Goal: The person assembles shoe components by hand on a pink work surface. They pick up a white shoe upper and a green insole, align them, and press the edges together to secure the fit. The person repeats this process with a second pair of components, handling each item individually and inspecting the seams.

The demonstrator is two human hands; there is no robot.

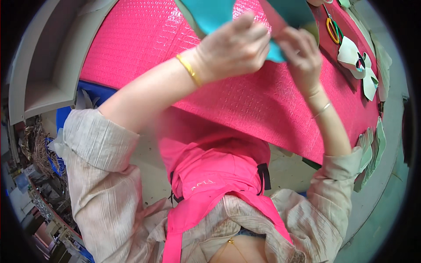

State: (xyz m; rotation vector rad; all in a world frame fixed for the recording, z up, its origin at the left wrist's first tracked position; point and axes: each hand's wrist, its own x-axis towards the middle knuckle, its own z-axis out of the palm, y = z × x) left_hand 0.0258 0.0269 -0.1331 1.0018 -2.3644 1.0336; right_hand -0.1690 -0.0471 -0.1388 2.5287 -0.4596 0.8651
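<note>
Above the far part of the pink table, my left hand (pixel 237 46) is closed, its fingers curled at a teal piece of flexible sheet material (pixel 208 15) with a pale edge. My right hand (pixel 302 57) pinches the same material close by, and a teal bit (pixel 275 53) shows between the two hands. A darker teal part (pixel 294 12) rises beyond my right hand; whether it is one piece with the rest I cannot tell. Motion blurs both hands, and the fingertips are partly hidden.
A pink textured cover (pixel 237 101) lies over the table. Scissors with yellow and green handles (pixel 334 31) lie at the right, near white cut pieces (pixel 351 57). Pale green pieces (pixel 372 149) hang by the right edge. A grey box-like frame (pixel 52 57) stands at left.
</note>
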